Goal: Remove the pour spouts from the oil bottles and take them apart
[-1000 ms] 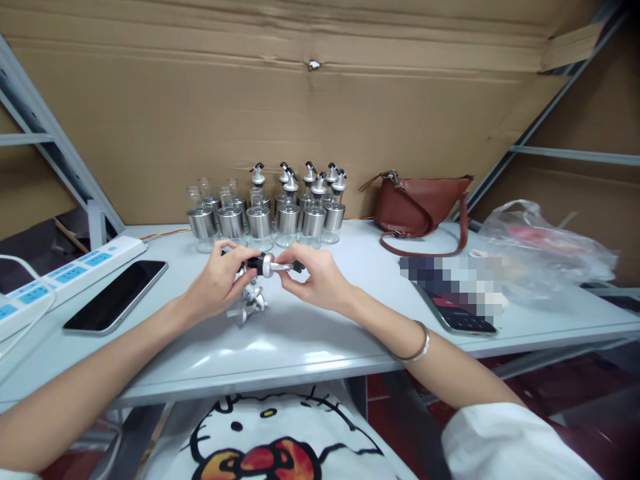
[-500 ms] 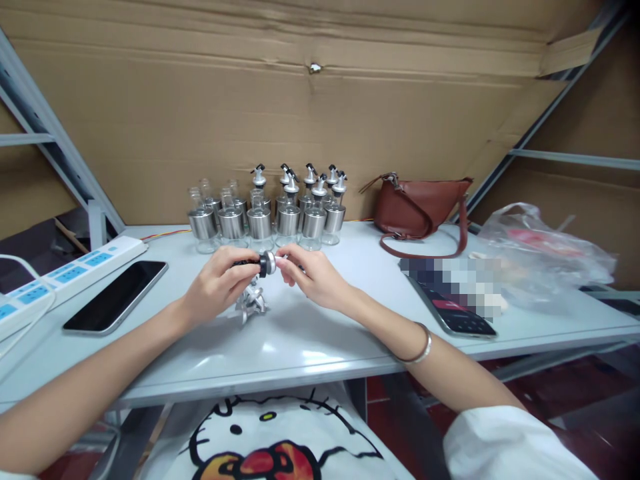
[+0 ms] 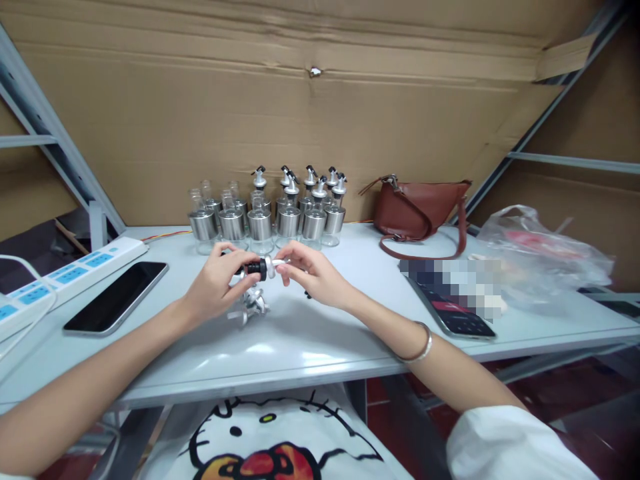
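A pale grey metal table (image 3: 310, 333) is carrying a cluster of small glass bottles with steel collars (image 3: 265, 213) at the back. Above its middle, the left hand (image 3: 215, 287) and right hand (image 3: 315, 277) are pinching a small black-and-silver pourer spout (image 3: 261, 268) between closed fingertips. It looks light, rigid and slippery; gripping the black collar seems surest.
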Demonstrator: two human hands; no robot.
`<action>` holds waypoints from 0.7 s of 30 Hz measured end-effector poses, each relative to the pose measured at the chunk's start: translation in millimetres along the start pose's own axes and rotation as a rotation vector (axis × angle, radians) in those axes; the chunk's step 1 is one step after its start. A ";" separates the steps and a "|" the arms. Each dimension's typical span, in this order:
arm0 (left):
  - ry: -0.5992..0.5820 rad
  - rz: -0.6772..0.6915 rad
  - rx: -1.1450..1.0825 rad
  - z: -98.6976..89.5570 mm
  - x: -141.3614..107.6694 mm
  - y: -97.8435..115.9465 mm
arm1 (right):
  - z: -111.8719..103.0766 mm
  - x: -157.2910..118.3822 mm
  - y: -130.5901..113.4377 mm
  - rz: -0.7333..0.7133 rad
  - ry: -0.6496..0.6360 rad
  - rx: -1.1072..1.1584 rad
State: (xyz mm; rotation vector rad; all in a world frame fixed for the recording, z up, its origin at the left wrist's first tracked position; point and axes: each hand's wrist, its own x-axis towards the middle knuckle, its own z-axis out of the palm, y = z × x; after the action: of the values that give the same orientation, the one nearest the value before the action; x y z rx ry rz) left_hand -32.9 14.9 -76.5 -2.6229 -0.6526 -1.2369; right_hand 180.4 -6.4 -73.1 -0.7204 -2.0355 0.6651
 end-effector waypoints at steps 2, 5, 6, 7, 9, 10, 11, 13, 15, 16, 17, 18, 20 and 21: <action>-0.119 -0.132 -0.125 0.5 1.1 1.3 | 0.4 -2.2 -1.9 -0.194 0.038 -0.260; -0.315 -0.308 -0.412 0.3 2.2 4.5 | 1.5 -4.4 -4.2 -0.539 0.093 -0.580; -0.331 -0.336 -0.482 0.2 2.1 5.8 | 1.4 -4.5 -4.7 -0.626 0.122 -0.632; -0.308 -0.343 -0.519 0.1 1.7 7.1 | 1.1 -4.5 -5.0 -0.689 0.158 -0.657; -0.161 -0.295 -0.478 0.6 0.3 9.2 | -0.2 -4.0 -5.3 -0.749 0.223 -0.652; -0.065 -0.233 -0.418 1.0 -0.6 9.9 | -0.9 -3.7 -5.3 -0.737 0.245 -0.638; 0.028 -0.147 -0.346 1.6 -1.6 10.2 | -1.6 -3.5 -5.2 -0.698 0.260 -0.622; 0.153 0.049 -0.191 3.0 -3.7 9.7 | -2.2 -3.4 -5.4 -0.552 0.253 -0.574; 0.187 0.189 -0.072 4.1 -5.5 7.7 | -1.6 -3.4 -6.1 -0.343 0.185 -0.473; 0.185 0.222 -0.031 4.5 -6.3 6.3 | -0.8 -3.4 -6.5 -0.229 0.127 -0.381; 0.181 0.240 0.000 4.7 -7.1 4.8 | 0.2 -3.3 -6.8 -0.115 0.065 -0.254; 0.182 0.253 0.022 5.0 -7.8 3.4 | 1.3 -3.0 -6.9 -0.006 0.005 -0.099; 0.198 0.274 0.040 5.2 -9.0 1.2 | 3.4 -2.1 -6.6 0.172 -0.086 0.224; 0.212 0.284 0.038 5.3 -9.5 0.7 | 4.3 -1.6 -6.2 0.236 -0.116 0.367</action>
State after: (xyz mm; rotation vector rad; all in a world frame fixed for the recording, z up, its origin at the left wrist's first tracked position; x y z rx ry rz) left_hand -34.2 13.1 -87.2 -2.4030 -0.2542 -1.3682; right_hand 175.9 -12.6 -71.9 -0.7201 -1.8708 1.2052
